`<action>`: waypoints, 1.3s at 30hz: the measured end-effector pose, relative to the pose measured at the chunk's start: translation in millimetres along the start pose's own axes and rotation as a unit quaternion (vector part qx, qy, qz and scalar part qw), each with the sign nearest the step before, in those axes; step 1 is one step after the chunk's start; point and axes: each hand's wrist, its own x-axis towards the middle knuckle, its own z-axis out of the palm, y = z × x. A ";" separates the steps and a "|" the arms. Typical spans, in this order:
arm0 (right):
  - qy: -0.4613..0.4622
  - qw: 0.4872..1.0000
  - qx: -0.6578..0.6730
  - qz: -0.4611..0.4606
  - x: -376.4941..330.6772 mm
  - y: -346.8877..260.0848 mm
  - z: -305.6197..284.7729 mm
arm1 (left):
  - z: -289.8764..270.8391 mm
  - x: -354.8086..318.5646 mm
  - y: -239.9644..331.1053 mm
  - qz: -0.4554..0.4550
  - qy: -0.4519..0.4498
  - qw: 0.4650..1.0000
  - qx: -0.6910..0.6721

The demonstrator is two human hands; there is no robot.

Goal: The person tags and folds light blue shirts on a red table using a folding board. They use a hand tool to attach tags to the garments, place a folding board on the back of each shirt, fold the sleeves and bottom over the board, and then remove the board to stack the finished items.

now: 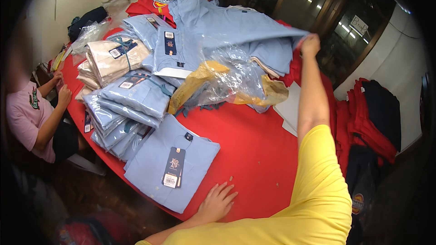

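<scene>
Right hand (pixel 310 45) pinches the blue shirt (pixel 200 16) so it's stretched out, left hand (pixel 216 203) fingers splayed on the red table (pixel 254 145), probably bracing.

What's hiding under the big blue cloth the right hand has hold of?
Near the right hand, folded blue fabric shows under the big blue cloth, with a thin pale layer lower down. Whatever lies under the cloth's middle is covered, so I can't tell.
</scene>
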 end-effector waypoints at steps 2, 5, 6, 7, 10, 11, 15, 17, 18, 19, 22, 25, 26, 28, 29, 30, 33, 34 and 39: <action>0.055 0.920 0.338 0.193 18.6 -48.4 -13.9 | -2.3 -4.7 -4.3 -0.031 0.003 0.999 0.016; 0.176 0.871 0.449 0.095 35.8 -54.1 -108.9 | -1.0 -8.3 -7.1 -0.040 0.014 0.999 0.022; 0.201 0.864 0.459 0.051 30.6 -55.6 -154.6 | 1.3 -8.5 -7.5 -0.040 0.017 0.999 0.018; 0.190 0.881 0.433 0.014 -2.0 -84.6 -199.5 | 2.0 -10.1 -8.6 -0.051 0.020 0.998 0.016; 0.096 0.958 0.261 -0.067 -92.6 -108.2 -347.5 | 10.2 -2.3 -4.8 -0.043 0.045 0.998 -0.019; 0.046 0.973 0.221 -0.056 -143.1 -122.4 -367.1 | 10.0 -2.7 -4.9 -0.072 0.062 0.995 -0.028; -0.499 0.804 0.310 -0.094 -269.9 -164.0 -458.3 | 8.3 17.6 1.7 -0.157 0.127 0.955 -0.216; -0.648 0.697 0.298 -0.072 -317.9 -166.6 -462.2 | 0.7 36.3 14.7 -0.157 0.168 0.939 -0.255; -0.676 0.674 0.296 -0.043 -341.6 -162.3 -467.4 | -0.9 48.6 19.8 -0.147 0.178 0.938 -0.260; -0.672 0.683 0.282 0.042 -353.4 -149.7 -473.7 | -2.8 57.1 25.4 -0.156 0.161 0.940 -0.255; -0.569 0.757 0.209 0.246 -364.7 -85.6 -483.6 | 21.9 93.2 50.7 -0.182 0.086 0.927 -0.317; -0.442 0.813 0.168 0.340 -374.2 3.5 -458.7 | 55.4 124.0 58.7 -0.159 0.042 0.943 -0.288; -0.408 0.816 0.170 0.372 -373.9 21.0 -438.6 | 69.9 133.5 52.9 -0.144 0.038 0.955 -0.258; -0.330 0.835 0.188 0.397 -371.8 61.0 -393.3 | 95.2 159.9 53.1 -0.109 0.089 0.964 -0.225; -0.285 0.852 0.203 0.390 -373.3 85.9 -369.9 | 110.6 174.3 56.3 -0.087 0.114 0.966 -0.213; -0.246 0.893 0.142 0.349 -374.8 117.3 -351.0 | 131.2 191.7 61.8 -0.070 0.162 0.970 -0.168; -0.194 0.947 -0.109 0.233 -378.1 142.5 -304.5 | 161.4 226.4 64.6 -0.097 0.206 0.974 -0.017; -0.228 0.926 -0.229 0.195 -391.7 107.2 -290.0 | 150.3 221.3 58.0 -0.155 0.151 0.975 0.047; -0.395 0.904 -0.106 0.126 -428.4 35.6 -302.2 | 133.8 209.9 18.4 -0.073 0.028 0.987 0.141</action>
